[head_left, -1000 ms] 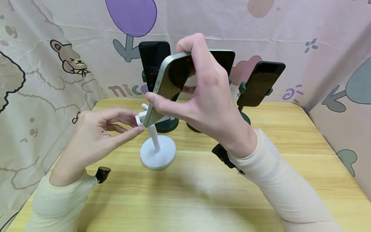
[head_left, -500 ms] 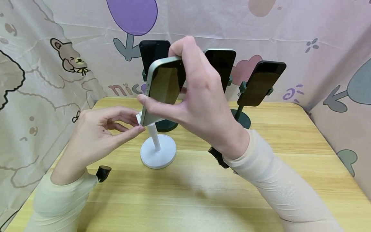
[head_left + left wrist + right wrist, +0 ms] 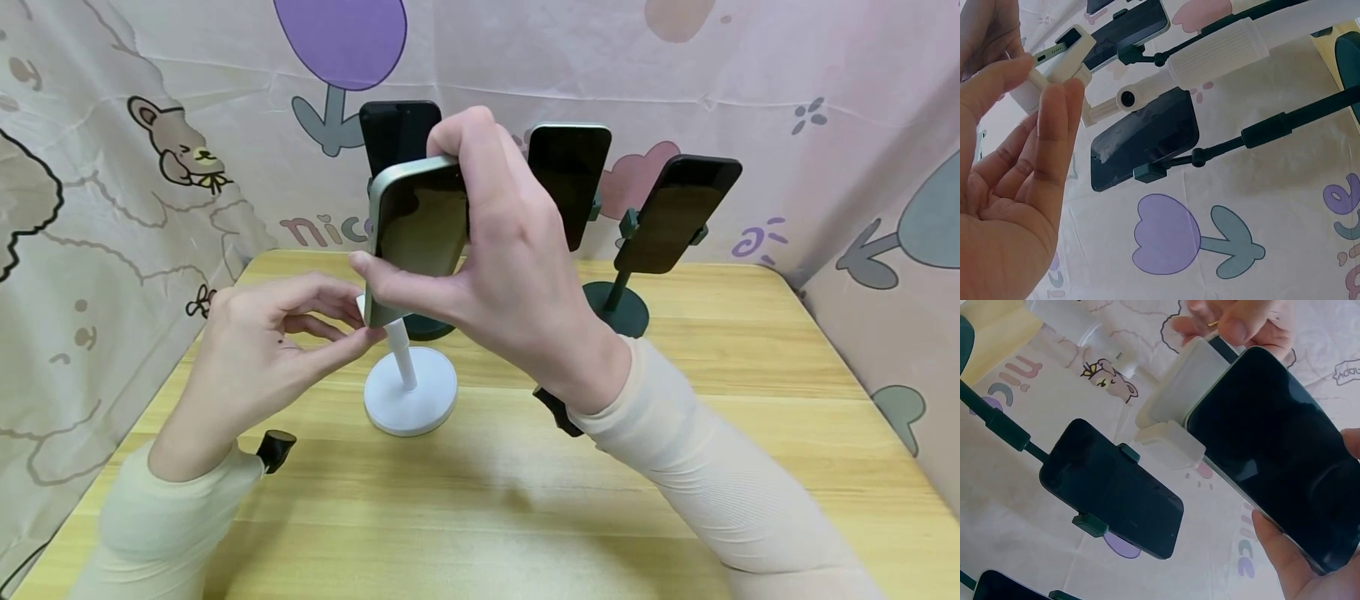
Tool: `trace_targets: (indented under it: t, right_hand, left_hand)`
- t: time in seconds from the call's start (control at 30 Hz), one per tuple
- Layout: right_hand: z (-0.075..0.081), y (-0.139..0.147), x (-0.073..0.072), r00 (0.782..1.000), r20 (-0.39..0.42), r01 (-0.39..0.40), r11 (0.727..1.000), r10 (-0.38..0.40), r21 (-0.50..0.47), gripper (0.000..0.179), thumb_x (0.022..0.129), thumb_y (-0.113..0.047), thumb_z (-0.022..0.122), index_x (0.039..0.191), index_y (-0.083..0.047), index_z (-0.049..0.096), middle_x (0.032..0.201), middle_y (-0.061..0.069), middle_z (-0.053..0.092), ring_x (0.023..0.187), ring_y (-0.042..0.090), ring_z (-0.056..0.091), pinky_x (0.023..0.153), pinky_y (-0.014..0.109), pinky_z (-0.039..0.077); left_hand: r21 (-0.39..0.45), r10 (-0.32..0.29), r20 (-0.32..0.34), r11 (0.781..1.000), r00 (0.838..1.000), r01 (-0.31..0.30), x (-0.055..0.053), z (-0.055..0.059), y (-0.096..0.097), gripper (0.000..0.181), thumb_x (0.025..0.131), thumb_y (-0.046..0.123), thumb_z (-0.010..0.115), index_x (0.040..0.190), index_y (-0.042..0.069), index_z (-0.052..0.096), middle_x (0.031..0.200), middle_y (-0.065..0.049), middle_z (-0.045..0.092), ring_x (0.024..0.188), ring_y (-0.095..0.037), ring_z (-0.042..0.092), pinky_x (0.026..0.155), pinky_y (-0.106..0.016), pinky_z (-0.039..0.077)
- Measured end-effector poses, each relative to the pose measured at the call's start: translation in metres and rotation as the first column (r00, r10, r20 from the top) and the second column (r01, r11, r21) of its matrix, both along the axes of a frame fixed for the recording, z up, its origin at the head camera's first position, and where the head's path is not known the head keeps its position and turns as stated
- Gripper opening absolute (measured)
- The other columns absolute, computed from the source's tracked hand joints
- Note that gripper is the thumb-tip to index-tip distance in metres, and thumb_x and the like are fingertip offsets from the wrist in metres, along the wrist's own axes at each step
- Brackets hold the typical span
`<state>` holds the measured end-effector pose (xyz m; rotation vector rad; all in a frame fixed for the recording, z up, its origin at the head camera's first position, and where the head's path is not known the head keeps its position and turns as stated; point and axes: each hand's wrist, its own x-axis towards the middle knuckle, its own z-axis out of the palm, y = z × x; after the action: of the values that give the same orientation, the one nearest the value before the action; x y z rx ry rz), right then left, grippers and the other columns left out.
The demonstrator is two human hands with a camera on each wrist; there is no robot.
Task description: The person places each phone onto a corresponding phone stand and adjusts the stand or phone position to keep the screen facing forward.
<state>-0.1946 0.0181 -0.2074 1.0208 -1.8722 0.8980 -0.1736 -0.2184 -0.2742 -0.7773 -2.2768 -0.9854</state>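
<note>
A dark-screened smartphone [image 3: 420, 218] with a pale green edge is held by my right hand [image 3: 513, 242], thumb on one long side and fingers on the other. Its lower end is at the white clamp [image 3: 1179, 384] of a white phone stand [image 3: 411, 393], overlapping it in the right wrist view; how deep it sits between the arms I cannot tell. My left hand [image 3: 258, 354] pinches one side of that clamp between thumb and fingers, as the left wrist view shows. The phone hides most of the clamp in the head view.
Behind the white stand are dark green stands, each bearing a phone: a left phone [image 3: 400, 133], a middle phone [image 3: 570, 183] and a right phone [image 3: 677, 215]. The right stand's round base [image 3: 626, 315] is on the wooden table [image 3: 675, 467]. A printed curtain [image 3: 240, 58] hangs behind.
My right hand has brought the phone left and slightly down, turning it more upright at the clamp. The middle phone behind has come into fuller view. My left hand has shifted slightly right.
</note>
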Motion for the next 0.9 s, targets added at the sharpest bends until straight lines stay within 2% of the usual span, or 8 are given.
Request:
trace_targets:
  t: [0.23, 0.37, 0.47, 0.63, 0.77, 0.9]
  right_hand:
    - [-0.0032, -0.001, -0.0022, 1.0, -0.011, 0.011, 1.0, -0.011, 0.006, 0.06, 0.085, -0.03, 0.088, 0.116, 0.007, 0.053, 0.107, 0.015, 0.059, 0.106, 0.026, 0.053, 0.09, 0.031, 0.048]
    - [-0.0036, -0.0012, -0.0022, 1.0, 0.001, 0.005, 1.0, -0.005, 0.006, 0.06, 0.084, -0.029, 0.088, 0.116, 0.007, 0.052, 0.107, 0.015, 0.058, 0.107, 0.026, 0.053, 0.09, 0.031, 0.049]
    - [-0.0038, -0.0013, -0.0017, 1.0, 0.013, 0.001, 1.0, -0.002, 0.01, 0.06, 0.084, -0.028, 0.088, 0.117, 0.007, 0.052, 0.108, 0.014, 0.057, 0.108, 0.025, 0.053, 0.09, 0.031, 0.05]
    - [-0.0041, -0.001, -0.0017, 1.0, 0.006, 0.001, 1.0, -0.001, 0.014, 0.06, 0.084, -0.029, 0.087, 0.117, 0.008, 0.052, 0.108, 0.015, 0.057, 0.108, 0.026, 0.054, 0.089, 0.031, 0.051]
    - [-0.0049, -0.0021, -0.0031, 1.0, -0.009, 0.005, 1.0, -0.005, 0.017, 0.061, 0.085, -0.028, 0.087, 0.117, 0.008, 0.052, 0.109, 0.017, 0.056, 0.109, 0.027, 0.053, 0.092, 0.032, 0.049]
    - [-0.007, -0.004, -0.0049, 1.0, -0.023, 0.018, 1.0, -0.018, 0.016, 0.061, 0.084, -0.027, 0.087, 0.117, 0.009, 0.051, 0.109, 0.018, 0.055, 0.108, 0.028, 0.052, 0.095, 0.033, 0.048]
  left_hand:
    - [0.01, 0.016, -0.009, 1.0, 1.0, -0.016, 0.0009, -0.0011, 0.0029, 0.03, 0.076, -0.005, 0.091, 0.099, 0.014, 0.082, 0.089, 0.003, 0.082, 0.077, 0.012, 0.072, 0.067, -0.007, 0.056]
    - [0.043, 0.006, 0.0, 0.999, 1.0, -0.005, -0.0004, -0.0025, 0.0059, 0.03, 0.076, -0.008, 0.088, 0.097, 0.012, 0.081, 0.088, 0.003, 0.081, 0.078, 0.009, 0.073, 0.071, -0.01, 0.06]
    - [0.049, 0.006, -0.019, 0.999, 1.0, -0.005, -0.0018, -0.0038, 0.0078, 0.031, 0.074, -0.005, 0.092, 0.096, 0.012, 0.08, 0.085, 0.005, 0.08, 0.078, 0.007, 0.072, 0.072, -0.011, 0.06]
    - [0.025, 0.02, -0.063, 1.0, 0.998, -0.018, -0.0028, -0.0049, 0.0085, 0.03, 0.073, -0.002, 0.094, 0.097, 0.011, 0.079, 0.081, 0.005, 0.081, 0.076, 0.009, 0.071, 0.072, -0.009, 0.059]
    - [-0.019, 0.045, -0.059, 0.999, 0.997, -0.046, -0.0016, -0.0039, 0.0065, 0.025, 0.077, 0.001, 0.093, 0.096, 0.011, 0.079, 0.084, 0.006, 0.081, 0.075, 0.006, 0.074, 0.071, -0.009, 0.059]
    - [-0.027, 0.062, -0.064, 0.998, 0.996, -0.064, -0.0011, -0.0041, 0.0068, 0.024, 0.077, 0.003, 0.092, 0.094, 0.013, 0.08, 0.082, 0.008, 0.08, 0.073, 0.011, 0.073, 0.065, -0.007, 0.054]
